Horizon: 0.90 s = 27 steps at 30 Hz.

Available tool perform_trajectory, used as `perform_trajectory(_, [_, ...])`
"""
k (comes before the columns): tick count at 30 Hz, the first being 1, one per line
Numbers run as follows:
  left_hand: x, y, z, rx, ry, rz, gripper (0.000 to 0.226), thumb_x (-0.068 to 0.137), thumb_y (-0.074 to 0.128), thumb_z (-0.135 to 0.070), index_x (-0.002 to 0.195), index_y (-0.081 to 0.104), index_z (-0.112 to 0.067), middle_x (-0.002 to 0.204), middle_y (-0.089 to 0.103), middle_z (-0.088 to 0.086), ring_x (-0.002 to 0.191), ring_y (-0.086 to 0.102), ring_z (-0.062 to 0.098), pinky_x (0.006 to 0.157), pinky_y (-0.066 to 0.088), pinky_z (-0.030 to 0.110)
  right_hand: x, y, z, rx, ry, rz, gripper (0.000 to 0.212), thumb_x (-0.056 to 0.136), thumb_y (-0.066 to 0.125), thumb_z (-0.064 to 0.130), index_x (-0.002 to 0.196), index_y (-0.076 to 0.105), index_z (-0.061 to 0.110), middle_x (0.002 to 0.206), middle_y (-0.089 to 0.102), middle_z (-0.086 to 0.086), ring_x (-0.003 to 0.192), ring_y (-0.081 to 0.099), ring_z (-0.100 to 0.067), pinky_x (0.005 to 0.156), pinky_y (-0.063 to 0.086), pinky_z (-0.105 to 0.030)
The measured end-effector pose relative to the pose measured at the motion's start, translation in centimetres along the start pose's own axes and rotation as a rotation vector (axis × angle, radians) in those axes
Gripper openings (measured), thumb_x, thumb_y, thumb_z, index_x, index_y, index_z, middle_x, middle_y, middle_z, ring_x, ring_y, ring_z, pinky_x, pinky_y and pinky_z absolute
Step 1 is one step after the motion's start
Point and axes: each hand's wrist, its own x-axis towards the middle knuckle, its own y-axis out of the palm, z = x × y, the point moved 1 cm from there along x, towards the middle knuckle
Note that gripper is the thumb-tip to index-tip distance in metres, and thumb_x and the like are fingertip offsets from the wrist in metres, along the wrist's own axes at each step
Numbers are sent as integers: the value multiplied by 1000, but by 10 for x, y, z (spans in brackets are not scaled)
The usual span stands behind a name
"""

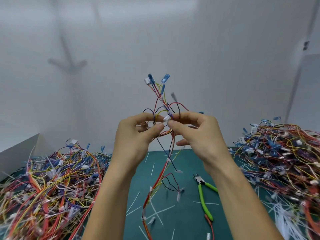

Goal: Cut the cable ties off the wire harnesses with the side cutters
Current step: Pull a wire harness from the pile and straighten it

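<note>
Both hands, left hand (136, 134) and right hand (195, 134), pinch a raised wire harness (162, 108), ties uncut; side cutters (204, 193) lie unheld on the mat (181, 227); cut ties (156, 213) scattered; tangled piles (48, 184) remain

This is a workbench in an electrical assembly or rework shop rather than a home. A green cutting mat (187, 163) covers the bench, and on either side of it rise a left heap (52, 184) and a right heap (280, 153) of tangled wire harnesses (many-coloured leads ending in white and blue connectors). Green-handled side cutters (203, 193) lie on the mat among loose white cable ties (156, 213), and behind the bench stands a plain white wall (121, 49), with a white panel (17, 153) at the left edge.
</note>
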Motion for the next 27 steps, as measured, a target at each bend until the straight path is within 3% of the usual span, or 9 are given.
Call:
perform_trajectory(2, [-1,-2,-4,-33,-3,31,20,81,77,-6,82,78,-26,78,63,34,66,72,12,61,50,11,0,0,1,21,-18,-39,9,86,76,15,86,75,23,77,75,8,67,69,-6,52,52,-18])
perform_trajectory(5, [0,-9,-6,-19,2,43,21,77,80,-10,89,79,-27,73,67,13,71,73,10,65,51,14,2,-2,1,48,-6,-84,8,87,75,14,85,75,23,72,73,8,67,68,-9,53,53,-20])
perform_trajectory(8, [1,-22,-6,-4,-19,13,28,74,81,-4,90,79,-27,89,73,5,80,74,12,75,58,19,3,-6,2,108,34,-104,7,86,74,14,84,73,21,69,72,9,66,68,-9,55,56,-21])
perform_trajectory(12, [0,-27,-5,1,-91,-4,24,79,79,-9,98,72,-21,97,73,-1,77,73,7,59,54,17,3,-7,1,170,57,-107,6,85,74,14,84,72,20,67,72,9,65,68,-7,56,56,-21])
perform_trajectory(15, [-1,-26,-7,-11,-151,65,9,87,71,-14,95,74,-15,84,77,1,72,72,10,57,55,19,4,-7,1,191,54,-118,7,86,74,13,84,72,19,69,72,7,66,69,-8,55,55,-20])
perform_trajectory(19, [-3,-28,-11,-34,-143,64,6,87,70,-13,87,75,-9,74,74,8,60,67,12,54,54,19,4,-8,2,223,65,-133,6,84,75,14,81,73,19,67,72,6,62,67,-6,53,54,-20])
perform_trajectory(27, [-8,-32,-28,-78,-9,91,8,82,72,-7,81,76,-14,77,76,9,70,73,19,61,57,21,3,-11,2,184,70,-168,5,82,77,19,82,72,18,66,72,6,61,68,-8,51,55,-21])
